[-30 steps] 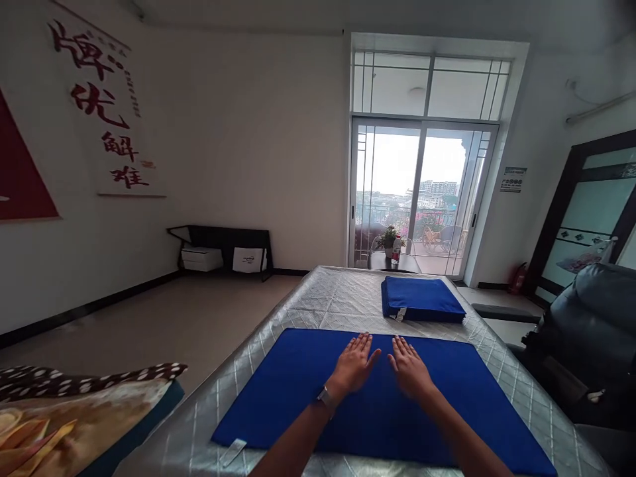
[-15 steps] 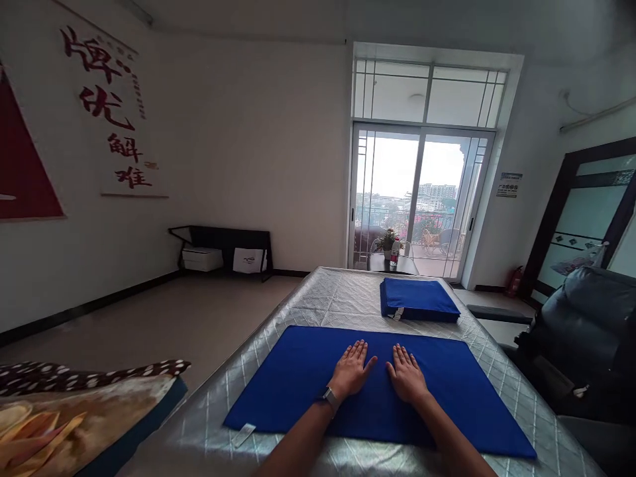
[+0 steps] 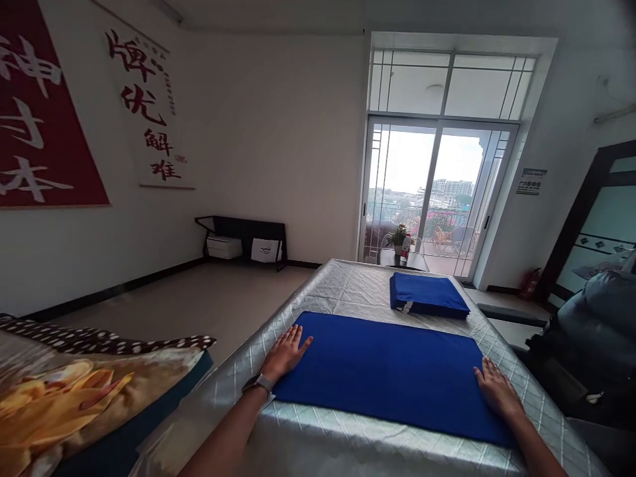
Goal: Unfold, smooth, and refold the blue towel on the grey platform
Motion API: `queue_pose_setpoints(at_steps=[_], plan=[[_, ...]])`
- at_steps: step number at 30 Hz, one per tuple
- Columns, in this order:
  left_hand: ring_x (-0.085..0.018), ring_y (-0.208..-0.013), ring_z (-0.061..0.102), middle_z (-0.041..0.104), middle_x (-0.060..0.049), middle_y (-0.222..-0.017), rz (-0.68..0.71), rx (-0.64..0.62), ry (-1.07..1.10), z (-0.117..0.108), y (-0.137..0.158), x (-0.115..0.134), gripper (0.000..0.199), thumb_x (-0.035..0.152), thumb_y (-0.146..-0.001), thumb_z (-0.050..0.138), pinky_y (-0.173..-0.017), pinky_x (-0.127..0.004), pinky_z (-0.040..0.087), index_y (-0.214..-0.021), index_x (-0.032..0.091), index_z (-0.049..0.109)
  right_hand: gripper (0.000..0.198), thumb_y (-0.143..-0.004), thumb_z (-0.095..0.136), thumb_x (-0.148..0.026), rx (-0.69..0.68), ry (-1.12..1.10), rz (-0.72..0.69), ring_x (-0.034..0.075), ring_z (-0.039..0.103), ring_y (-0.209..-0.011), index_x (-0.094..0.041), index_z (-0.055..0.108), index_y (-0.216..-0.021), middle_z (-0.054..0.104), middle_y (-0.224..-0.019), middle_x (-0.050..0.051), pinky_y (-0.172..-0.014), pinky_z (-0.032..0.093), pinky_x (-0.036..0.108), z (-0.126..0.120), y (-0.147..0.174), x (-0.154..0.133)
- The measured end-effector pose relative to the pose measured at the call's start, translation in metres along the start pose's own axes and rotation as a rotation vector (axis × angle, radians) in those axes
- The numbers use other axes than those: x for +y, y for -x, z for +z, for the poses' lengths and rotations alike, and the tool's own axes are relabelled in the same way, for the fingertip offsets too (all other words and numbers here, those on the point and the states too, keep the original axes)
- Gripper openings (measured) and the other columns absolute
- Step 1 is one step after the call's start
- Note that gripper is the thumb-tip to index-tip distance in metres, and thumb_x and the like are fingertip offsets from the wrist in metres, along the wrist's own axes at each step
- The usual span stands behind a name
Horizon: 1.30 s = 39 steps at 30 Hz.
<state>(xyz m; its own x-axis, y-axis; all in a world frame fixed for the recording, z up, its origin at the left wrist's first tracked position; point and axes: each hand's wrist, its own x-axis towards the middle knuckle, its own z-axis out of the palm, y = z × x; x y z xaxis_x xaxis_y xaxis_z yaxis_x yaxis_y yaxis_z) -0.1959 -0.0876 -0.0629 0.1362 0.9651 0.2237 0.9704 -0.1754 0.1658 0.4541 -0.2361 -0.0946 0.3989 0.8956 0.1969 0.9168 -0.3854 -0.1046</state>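
A blue cloth (image 3: 387, 368) lies spread flat on a table with a silver quilted cover (image 3: 348, 424). My left hand (image 3: 288, 351), a watch on its wrist, rests with fingers stretched at the cloth's left edge. On the opposite side my right hand (image 3: 499, 391) lies with fingers out along the right edge. Neither hand grips anything. The white tag at the cloth's near left corner is mostly hidden by my left wrist. Beyond the cloth sits a neat stack of folded blue cloths (image 3: 430, 295) with a white tag at its front.
At lower left is a bed or couch with a patterned cover (image 3: 99, 391). A dark chair or bag (image 3: 591, 338) stands close on the right. Behind the table are a small table with a bottle (image 3: 405, 248) and a plant (image 3: 398, 236), before a sliding glass door (image 3: 437, 192).
My hands have slid apart from the cloth's middle, the left to the left edge and the right to the right edge. The view has turned slightly left.
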Motion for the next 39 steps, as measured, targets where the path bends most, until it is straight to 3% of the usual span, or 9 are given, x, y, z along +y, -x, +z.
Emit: queue_pose_setpoints(at_steps=[10,17,20,24,26,28,30,35,39], plan=[[-0.027,-0.149,0.024,0.029,-0.019,-0.16,0.008,-0.021,-0.037,0.0,-0.001,0.002,0.077,0.056,-0.099,0.022,-0.121,-0.043,0.018,-0.151,0.0,0.033,0.074,-0.092,0.018,-0.044,0.003,0.024,0.015,0.021,0.023,-0.149,-0.004,0.03,-0.153,0.028,-0.162,0.011,-0.122,0.017,0.04,0.002,-0.002,-0.003],[-0.029,-0.147,0.029,0.034,-0.021,-0.157,-0.007,0.083,-0.049,-0.011,0.003,0.011,0.07,0.048,-0.099,0.026,-0.12,-0.046,0.024,-0.149,0.001,0.037,0.067,-0.094,0.021,-0.035,-0.005,0.164,0.059,0.022,0.023,-0.149,-0.005,0.033,-0.153,0.028,-0.162,0.01,-0.123,0.015,0.041,-0.035,0.016,-0.03],[-0.029,-0.147,0.029,0.035,-0.018,-0.157,0.089,0.13,-0.021,-0.013,0.012,0.047,0.065,0.046,-0.101,0.026,-0.12,-0.047,0.024,-0.15,0.005,0.037,0.063,-0.095,0.02,-0.03,0.059,0.174,-0.026,0.022,0.02,-0.15,-0.007,0.036,-0.152,0.028,-0.161,0.01,-0.123,0.013,0.043,-0.052,0.034,-0.073],[-0.026,-0.146,0.033,0.04,-0.013,-0.156,0.418,-0.035,0.098,-0.005,0.037,0.139,0.063,0.053,-0.103,0.023,-0.118,-0.046,0.03,-0.151,0.016,0.04,0.064,-0.097,0.018,-0.035,-0.046,0.036,-0.305,0.02,0.017,-0.151,-0.009,0.032,-0.154,0.028,-0.161,0.009,-0.123,0.01,0.041,-0.064,0.069,-0.173],[-0.024,-0.148,0.028,0.036,-0.01,-0.158,0.589,-0.029,0.146,0.001,0.053,0.185,0.062,0.054,-0.103,0.024,-0.121,-0.045,0.026,-0.153,0.019,0.036,0.064,-0.098,0.017,-0.039,-0.128,-0.056,-0.432,0.019,0.015,-0.151,-0.011,0.028,-0.155,0.024,-0.163,0.006,-0.123,0.011,0.039,-0.064,0.087,-0.221],[-0.023,-0.149,0.026,0.033,-0.011,-0.159,0.639,-0.018,0.177,0.003,0.067,0.217,0.063,0.052,-0.104,0.019,-0.122,-0.045,0.023,-0.155,0.017,0.032,0.063,-0.097,0.017,-0.033,-0.184,-0.097,-0.487,0.018,0.012,-0.152,-0.011,0.023,-0.156,0.019,-0.164,0.006,-0.123,0.009,0.039,-0.063,0.1,-0.256],[-0.023,-0.149,0.025,0.033,-0.013,-0.159,0.616,-0.046,0.187,0.002,0.076,0.233,0.066,0.052,-0.104,0.014,-0.122,-0.045,0.023,-0.154,0.013,0.032,0.064,-0.096,0.017,-0.029,-0.221,-0.105,-0.497,0.019,0.009,-0.152,-0.01,0.02,-0.157,0.014,-0.165,0.006,-0.123,0.007,0.04,-0.061,0.107,-0.272],[-0.023,-0.15,0.022,0.028,-0.012,-0.161,0.522,-0.147,0.148,-0.01,0.079,0.22,0.074,0.06,-0.101,0.011,-0.123,-0.042,0.02,-0.155,0.013,0.031,0.068,-0.098,0.014,-0.044,-0.258,-0.129,-0.455,0.019,0.008,-0.152,-0.011,0.019,-0.157,0.014,-0.165,0.006,-0.123,0.006,0.04,-0.06,0.109,-0.256],[-0.026,-0.15,0.022,0.025,-0.012,-0.162,0.365,-0.16,0.068,-0.015,0.068,0.158,0.076,0.063,-0.1,0.013,-0.122,-0.045,0.021,-0.155,0.012,0.031,0.071,-0.097,0.017,-0.05,-0.201,-0.091,-0.326,0.018,0.011,-0.152,-0.014,0.022,-0.157,0.018,-0.164,0.004,-0.123,0.007,0.041,-0.055,0.093,-0.187]])
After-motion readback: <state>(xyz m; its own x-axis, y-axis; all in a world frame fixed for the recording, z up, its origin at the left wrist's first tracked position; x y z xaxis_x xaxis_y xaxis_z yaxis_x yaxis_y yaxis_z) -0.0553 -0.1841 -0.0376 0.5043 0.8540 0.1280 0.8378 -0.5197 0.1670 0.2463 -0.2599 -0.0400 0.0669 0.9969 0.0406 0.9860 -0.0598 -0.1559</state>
